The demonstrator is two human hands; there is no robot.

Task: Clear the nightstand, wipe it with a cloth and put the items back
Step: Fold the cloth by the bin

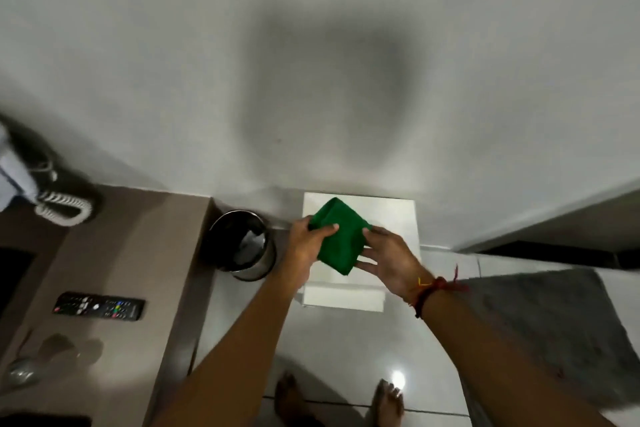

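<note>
A person stands barefoot on pale tile, both arms reaching forward over a small white nightstand (360, 291) set against the wall. The left hand (306, 243) pinches the left side of a folded green cloth (341, 243), thumb on top and fingers curled under; the right hand (391, 258), red thread at the wrist, is half open, fingers spread under the cloth's right edge. The cloth hangs just above the bare top, its long axis running from far left to near right, so the surface to be wiped lies directly below both hands, with neither hand clearly nearer. It looks as if the wiping step is about to start: lowering the cloth flat is all that seems needed. Left of the stand sits a black bin (240, 246); further left, on a brown counter (138, 253), lie a remote (98, 305), a glass (24, 371) and a corded phone (20, 177).
</note>
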